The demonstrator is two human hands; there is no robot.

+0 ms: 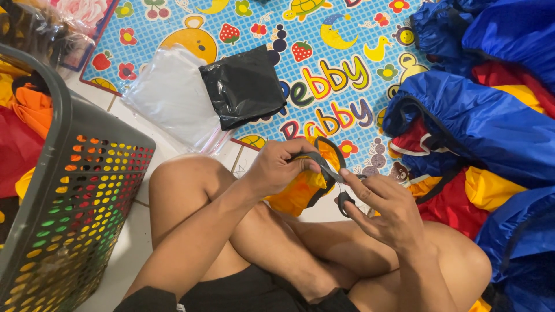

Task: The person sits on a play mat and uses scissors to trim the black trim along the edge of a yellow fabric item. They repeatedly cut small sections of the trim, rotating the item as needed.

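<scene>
I sit cross-legged on the floor. My left hand grips a small orange-yellow fabric piece edged with black trim, held above my knees. My right hand pinches the black strap where it leaves the fabric, and a small black toggle hangs under its fingers. Both hands meet over the same piece, fingers closed on it.
A grey perforated laundry basket full of coloured cloth stands at the left. A stack of clear plastic bags and a black bag lie on a patterned play mat. A pile of blue, red and yellow fabric fills the right.
</scene>
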